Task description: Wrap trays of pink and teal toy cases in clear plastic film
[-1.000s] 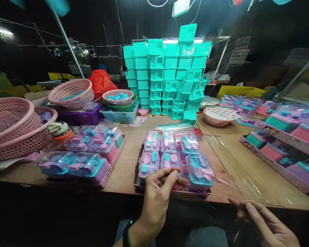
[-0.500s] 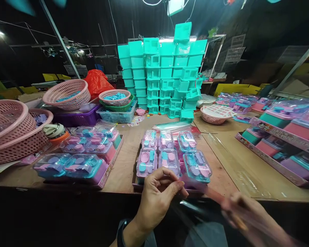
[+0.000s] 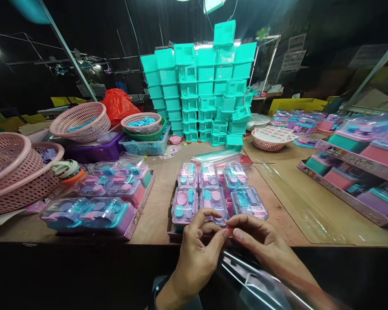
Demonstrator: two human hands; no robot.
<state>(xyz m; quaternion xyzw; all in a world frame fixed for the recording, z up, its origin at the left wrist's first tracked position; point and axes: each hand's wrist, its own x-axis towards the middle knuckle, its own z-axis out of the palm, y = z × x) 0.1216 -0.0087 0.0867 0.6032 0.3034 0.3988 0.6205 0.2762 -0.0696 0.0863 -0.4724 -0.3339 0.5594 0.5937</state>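
A clear plastic bag [image 3: 261, 280] hangs below my hands over my lap, its reddish edge pinched between my fingertips. My left hand [image 3: 202, 249] has thumb and forefinger closed on that edge. Close beside it, my right hand [image 3: 261, 241] also pinches the edge, fingertips nearly touching the left ones. Just behind my hands is a shallow pink display tray [image 3: 173, 234] of small toy cases with clear lids; a turquoise-rimmed case [image 3: 249, 202] sits tilted at its right side. My fingers hide part of the tray's front.
Another filled tray [image 3: 137, 219] lies left, near pink baskets [image 3: 8, 161] and a flask [image 3: 66, 168]. Behind the middle tray are flat clear plastic sheets [image 3: 213, 157] and a tall stack of turquoise boxes [image 3: 197, 90]. Stacked filled trays [image 3: 345, 193] stand right.
My right hand has moved left and inward, from apart at the right to beside my left hand. The stretched reddish edge is now gathered between both hands' fingertips.
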